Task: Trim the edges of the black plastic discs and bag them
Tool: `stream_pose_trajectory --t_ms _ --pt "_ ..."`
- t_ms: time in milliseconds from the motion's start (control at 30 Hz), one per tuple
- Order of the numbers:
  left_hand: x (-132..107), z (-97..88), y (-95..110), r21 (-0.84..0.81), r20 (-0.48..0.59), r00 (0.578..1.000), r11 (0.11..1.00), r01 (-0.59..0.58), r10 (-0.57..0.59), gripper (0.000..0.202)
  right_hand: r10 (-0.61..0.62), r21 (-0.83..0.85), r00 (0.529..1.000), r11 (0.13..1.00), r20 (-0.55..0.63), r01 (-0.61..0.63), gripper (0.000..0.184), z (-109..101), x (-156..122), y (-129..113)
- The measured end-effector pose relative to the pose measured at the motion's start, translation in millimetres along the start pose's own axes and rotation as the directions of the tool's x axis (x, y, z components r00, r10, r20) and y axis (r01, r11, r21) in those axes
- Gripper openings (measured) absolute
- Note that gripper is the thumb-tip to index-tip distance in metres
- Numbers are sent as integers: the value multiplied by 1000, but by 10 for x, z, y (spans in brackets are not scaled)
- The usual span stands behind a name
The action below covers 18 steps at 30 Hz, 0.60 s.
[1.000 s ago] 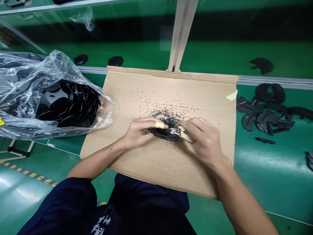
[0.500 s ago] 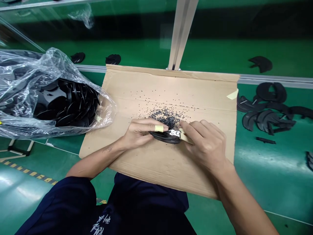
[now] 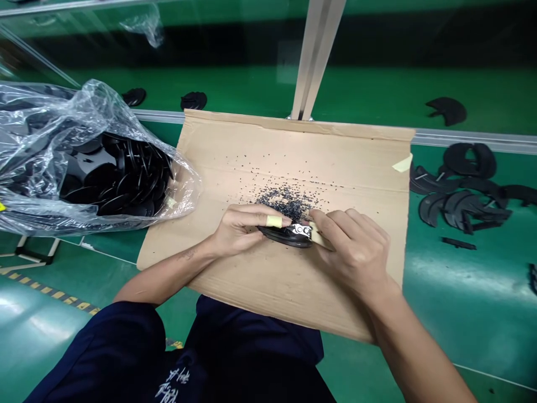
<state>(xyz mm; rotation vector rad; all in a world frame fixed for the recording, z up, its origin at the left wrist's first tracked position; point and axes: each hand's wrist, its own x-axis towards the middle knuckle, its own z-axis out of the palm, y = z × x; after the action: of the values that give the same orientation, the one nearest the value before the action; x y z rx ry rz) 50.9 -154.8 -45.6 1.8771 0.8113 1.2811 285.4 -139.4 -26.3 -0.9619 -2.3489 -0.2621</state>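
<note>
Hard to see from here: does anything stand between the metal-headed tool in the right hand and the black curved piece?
Nothing visible does. The tool's metal head, held in the right hand, sits directly on the black curved piece, which the left hand grips. Black granules lie beyond, not between.

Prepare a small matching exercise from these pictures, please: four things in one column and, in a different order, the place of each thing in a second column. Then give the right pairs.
Things:
1. pale yellow tape
2. black discs
3. black crumbs
4. curved black piece

Places:
A. scattered on the cardboard sheet
B. between the left hand and the right hand
C. around a finger of the left hand
D. inside the clear plastic bag

Right pairs: 1-C, 2-D, 3-A, 4-B.
</note>
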Motion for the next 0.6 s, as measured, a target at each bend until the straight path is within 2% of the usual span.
stream_pose_trajectory --t_ms 167,333,400,533,600 --pt "-8 3 11 34 -3 1000 999 13 -13 27 -13 -47 1000 999 1 13 11 -27 -2 -18" --pt "-14 6 9 72 11 1000 997 -16 16 25 3 -48 998 999 58 0 17 -53 -18 -37" --pt "-7 1 8 74 22 1000 997 -22 21 23 21 1 997 1000 79 -21 20 -42 -28 -30" --pt "17 -23 13 68 19 1000 998 -8 7 22 107 242 989 962 97 -128 19 6 -47 16" --pt "27 -33 13 61 24 1000 998 4 -6 26 149 254 985 953 85 -166 19 32 -51 36"
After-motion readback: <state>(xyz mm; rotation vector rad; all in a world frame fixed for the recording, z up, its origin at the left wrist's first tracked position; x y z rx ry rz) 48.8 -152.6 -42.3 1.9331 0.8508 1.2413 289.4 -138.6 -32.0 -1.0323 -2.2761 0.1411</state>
